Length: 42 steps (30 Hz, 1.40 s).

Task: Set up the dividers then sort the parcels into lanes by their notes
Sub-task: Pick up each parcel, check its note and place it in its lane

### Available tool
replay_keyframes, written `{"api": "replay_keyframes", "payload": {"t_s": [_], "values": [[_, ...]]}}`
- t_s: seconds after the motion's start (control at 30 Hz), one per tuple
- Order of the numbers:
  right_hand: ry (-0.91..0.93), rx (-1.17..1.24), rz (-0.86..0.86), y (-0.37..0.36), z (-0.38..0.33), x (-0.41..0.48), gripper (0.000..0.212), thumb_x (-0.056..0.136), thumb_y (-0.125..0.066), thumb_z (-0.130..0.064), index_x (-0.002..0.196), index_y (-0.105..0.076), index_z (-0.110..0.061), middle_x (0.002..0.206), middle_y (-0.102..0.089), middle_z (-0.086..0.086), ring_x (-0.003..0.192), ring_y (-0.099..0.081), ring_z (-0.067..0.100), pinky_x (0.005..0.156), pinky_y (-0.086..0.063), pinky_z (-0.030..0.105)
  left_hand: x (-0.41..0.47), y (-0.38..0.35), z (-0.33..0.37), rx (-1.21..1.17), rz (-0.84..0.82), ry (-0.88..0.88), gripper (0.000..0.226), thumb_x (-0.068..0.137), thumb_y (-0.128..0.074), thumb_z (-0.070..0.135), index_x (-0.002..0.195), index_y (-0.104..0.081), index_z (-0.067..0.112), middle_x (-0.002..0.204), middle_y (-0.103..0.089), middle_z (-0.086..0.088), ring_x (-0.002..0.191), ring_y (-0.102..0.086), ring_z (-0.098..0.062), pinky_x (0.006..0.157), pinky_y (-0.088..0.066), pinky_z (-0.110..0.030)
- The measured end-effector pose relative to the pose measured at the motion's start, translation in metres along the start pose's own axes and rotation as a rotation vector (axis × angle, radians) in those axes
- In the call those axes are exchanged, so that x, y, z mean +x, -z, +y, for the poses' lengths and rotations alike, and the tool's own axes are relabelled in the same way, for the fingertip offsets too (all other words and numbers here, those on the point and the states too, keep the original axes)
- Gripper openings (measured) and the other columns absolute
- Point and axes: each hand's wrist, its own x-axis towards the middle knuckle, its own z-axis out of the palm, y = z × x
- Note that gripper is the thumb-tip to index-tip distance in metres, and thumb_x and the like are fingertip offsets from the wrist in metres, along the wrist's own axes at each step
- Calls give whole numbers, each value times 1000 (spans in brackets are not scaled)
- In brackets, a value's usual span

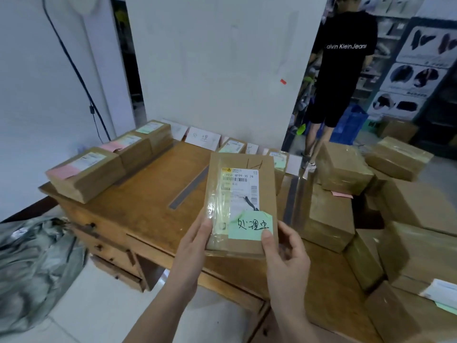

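Note:
Both hands hold a brown cardboard parcel up over the wooden desk. My left hand grips its lower left edge. My right hand grips its lower right corner, thumb on a green handwritten note stuck below the shipping label. Two grey divider strips lie on the desk, one in the middle and one to the right. Three parcels sit in the left lane, the nearest with a pink note. Two small parcels with green notes stand at the back.
White lane cards lean against the wall behind the desk. A heap of unsorted boxes fills the right side. A grey plastic bag lies on the floor at left. A person in black stands in the doorway at the back right.

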Motion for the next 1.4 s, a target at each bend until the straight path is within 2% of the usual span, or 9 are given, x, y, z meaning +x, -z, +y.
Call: {"api": "replay_keyframes", "payload": {"t_s": [0.2, 0.3, 0.47, 0.63, 0.73, 1.03, 1.17, 1.27, 1.4], "values": [[-4, 6, -20, -85, 0, 3, 26, 88, -68, -28, 114, -64, -29, 114, -68, -4, 96, -67, 3, 71, -61, 26, 38, 70, 19, -8, 60, 10, 37, 97, -47, 45, 134, -54, 45, 123, -66, 18, 111, -62, -1, 86, -48, -21], [-20, 10, -28, -126, 1, 5, 24, 88, -68, -30, 112, -64, -32, 112, -69, -4, 97, -68, 8, 71, -61, 28, 61, 104, 28, 25, 86, 18, 40, 96, -47, 49, 136, -53, 45, 126, -64, 17, 116, -60, -6, 90, -47, -25], [-46, 20, -66, -181, -1, 15, 24, 89, -67, -25, 113, -64, -25, 107, -70, -5, 94, -69, 8, 65, -59, 23, 95, 150, 37, 52, 82, 23, 39, 99, -45, 46, 138, -50, 42, 123, -63, 23, 105, -61, 8, 71, -46, -9], [-51, -15, -74, -222, -1, 38, 25, 89, -68, -28, 114, -65, -25, 108, -70, -5, 100, -67, 12, 72, -61, 28, 133, 180, 40, 81, 87, 52, 52, 94, -44, 58, 143, -45, 41, 135, -60, 12, 122, -57, -13, 103, -44, -38], [-59, -26, -82, -245, 0, 58, 26, 89, -69, -27, 115, -65, -24, 106, -71, -7, 100, -67, 11, 72, -61, 27, 158, 192, 43, 104, 100, 53, 55, 91, -44, 64, 142, -45, 42, 136, -59, 13, 125, -55, -15, 108, -40, -46], [-62, -61, -136, -309, 3, 139, 24, 91, -66, -26, 115, -62, -27, 106, -68, -11, 99, -64, 6, 71, -58, 20, 261, 213, 63, 143, 113, 38, 39, 101, -40, 50, 134, -55, 38, 121, -68, 12, 113, -62, -9, 88, -48, -26], [-92, -88, -157, -333, 7, 175, 29, 92, -65, -25, 120, -60, -23, 108, -67, -10, 101, -63, 6, 79, -59, 25, 311, 218, 62, 134, 121, 67, 43, 99, -42, 52, 135, -56, 33, 119, -69, 7, 113, -64, -17, 102, -48, -45], [-88, -127, -162, -348, 12, 198, 32, 92, -65, -25, 123, -61, -20, 111, -68, -7, 103, -63, 8, 83, -58, 27, 341, 222, 60, 104, 109, 101, 41, 100, -42, 49, 133, -58, 30, 116, -71, 4, 109, -66, -17, 101, -50, -45], [-96, -190, -157, -370, 22, 225, 34, 94, -63, -25, 127, -59, -18, 113, -67, -6, 101, -61, 5, 76, -53, 17, 379, 228, 61, 111, 102, 127, 34, 101, -42, 46, 125, -62, 31, 114, -71, 4, 109, -66, -18, 100, -50, -43]]}}
